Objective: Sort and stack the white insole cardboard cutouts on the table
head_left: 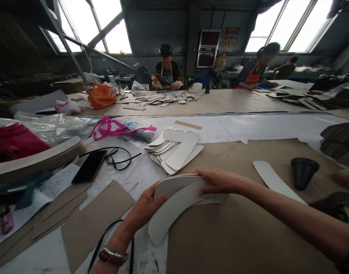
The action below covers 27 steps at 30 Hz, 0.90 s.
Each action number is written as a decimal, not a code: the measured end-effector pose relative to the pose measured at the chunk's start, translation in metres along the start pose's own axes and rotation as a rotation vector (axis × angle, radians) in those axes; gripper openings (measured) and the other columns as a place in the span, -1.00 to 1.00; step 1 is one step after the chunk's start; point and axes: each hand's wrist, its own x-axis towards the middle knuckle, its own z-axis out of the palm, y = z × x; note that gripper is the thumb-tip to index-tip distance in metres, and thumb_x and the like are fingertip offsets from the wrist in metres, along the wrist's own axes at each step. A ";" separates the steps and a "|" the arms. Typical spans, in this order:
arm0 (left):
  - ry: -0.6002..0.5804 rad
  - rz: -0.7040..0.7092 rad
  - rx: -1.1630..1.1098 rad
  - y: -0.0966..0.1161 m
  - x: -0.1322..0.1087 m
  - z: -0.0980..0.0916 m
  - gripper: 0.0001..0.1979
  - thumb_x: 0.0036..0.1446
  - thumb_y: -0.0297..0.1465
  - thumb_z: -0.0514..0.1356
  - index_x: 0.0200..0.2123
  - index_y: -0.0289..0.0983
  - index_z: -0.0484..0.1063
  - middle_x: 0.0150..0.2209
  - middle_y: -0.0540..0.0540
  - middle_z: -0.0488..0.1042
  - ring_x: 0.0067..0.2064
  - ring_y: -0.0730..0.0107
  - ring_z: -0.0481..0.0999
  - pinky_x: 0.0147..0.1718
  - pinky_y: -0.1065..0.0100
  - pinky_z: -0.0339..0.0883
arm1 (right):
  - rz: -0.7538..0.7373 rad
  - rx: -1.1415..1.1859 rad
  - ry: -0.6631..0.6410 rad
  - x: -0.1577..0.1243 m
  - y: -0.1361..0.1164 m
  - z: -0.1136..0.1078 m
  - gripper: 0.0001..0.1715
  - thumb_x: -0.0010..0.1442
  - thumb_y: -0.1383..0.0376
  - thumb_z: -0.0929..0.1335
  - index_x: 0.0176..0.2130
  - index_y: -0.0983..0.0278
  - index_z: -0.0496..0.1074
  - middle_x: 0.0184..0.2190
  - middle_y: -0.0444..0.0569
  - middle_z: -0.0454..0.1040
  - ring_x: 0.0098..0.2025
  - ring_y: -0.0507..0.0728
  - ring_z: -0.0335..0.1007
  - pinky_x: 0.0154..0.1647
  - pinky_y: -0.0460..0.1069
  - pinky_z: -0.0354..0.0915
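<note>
So, a few curved pale pieces (170,217) are being pinched in both hands, right over the near edge of the big brown sheet (220,236). The left end is gripped by the left hand (148,203), with the thumb laid across the front face. The upper edge is clasped by the right hand (216,180), fingers closed over the top. How many are held can't really be told, since they're overlapped.

Just beyond, a messy pile of pale strips (181,150) is fanned out, with a thin tan strip (188,125) laid behind it. Off to the right, a single curved piece (273,180) is left on the brown sheet, near a black cone (303,173). On the left, a phone (89,167) is parked beside a looped black cord (117,161). Across the way, another table (220,102) is occupied by two co-workers, one in an orange apron (251,76).
</note>
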 end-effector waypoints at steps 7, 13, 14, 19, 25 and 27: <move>0.019 0.039 0.104 0.002 -0.032 0.002 -0.36 -0.07 -0.22 0.22 0.09 -0.28 0.15 0.03 -0.18 0.33 0.05 0.16 0.30 0.04 0.20 0.15 | -0.029 -0.131 0.090 -0.011 -0.013 0.023 -0.71 0.08 0.25 0.35 -0.16 0.27 0.30 -0.19 0.03 0.42 -0.17 0.18 0.35 -0.23 -0.05 0.20; 0.227 0.195 0.504 -0.012 -0.041 0.019 -0.21 -0.13 -0.35 0.26 0.17 -0.18 -0.02 0.09 -0.13 0.23 0.11 0.21 0.21 0.10 0.15 0.07 | 0.010 -0.282 0.112 -0.014 -0.031 0.024 -0.86 0.12 0.28 0.32 -0.27 0.27 0.30 -0.28 0.00 0.44 -0.27 0.15 0.37 -0.37 -0.08 0.16; 0.262 0.245 0.562 -0.013 -0.041 0.021 -0.21 -0.11 -0.37 0.24 0.18 -0.15 -0.05 0.10 -0.13 0.22 0.12 0.23 0.20 0.10 0.15 0.08 | -0.004 -0.272 0.116 -0.015 -0.032 0.026 -0.87 0.13 0.28 0.31 -0.27 0.27 0.30 -0.28 -0.01 0.43 -0.27 0.15 0.37 -0.37 -0.08 0.16; 0.203 0.284 0.952 -0.004 -0.032 0.033 -0.27 -0.14 -0.51 0.20 0.15 -0.16 0.07 0.05 -0.12 0.27 0.08 0.17 0.23 0.05 0.11 0.14 | -0.084 -0.057 -0.081 -0.005 -0.020 0.017 -0.69 0.13 0.09 0.31 -0.27 0.30 0.36 -0.33 -0.03 0.44 -0.33 0.14 0.36 -0.42 -0.09 0.16; 0.114 0.138 1.284 -0.006 -0.013 0.042 -0.42 -0.12 -0.65 0.10 0.01 -0.14 0.27 -0.14 -0.03 0.42 -0.17 0.23 0.41 -0.23 0.25 0.37 | 0.090 -0.146 0.228 0.077 0.035 -0.035 -0.57 0.20 0.05 0.25 -0.12 0.33 0.36 -0.17 0.07 0.41 -0.18 0.18 0.33 -0.20 -0.01 0.21; 0.143 0.173 1.404 -0.016 -0.008 0.042 -0.40 -0.17 -0.64 0.17 -0.01 -0.11 0.30 -0.20 0.00 0.45 -0.23 0.23 0.44 -0.31 0.29 0.39 | 0.102 -0.267 0.267 0.111 0.055 -0.044 -0.36 0.02 0.10 0.41 0.02 0.34 0.28 0.03 0.16 0.27 0.02 0.28 0.20 0.02 0.08 0.09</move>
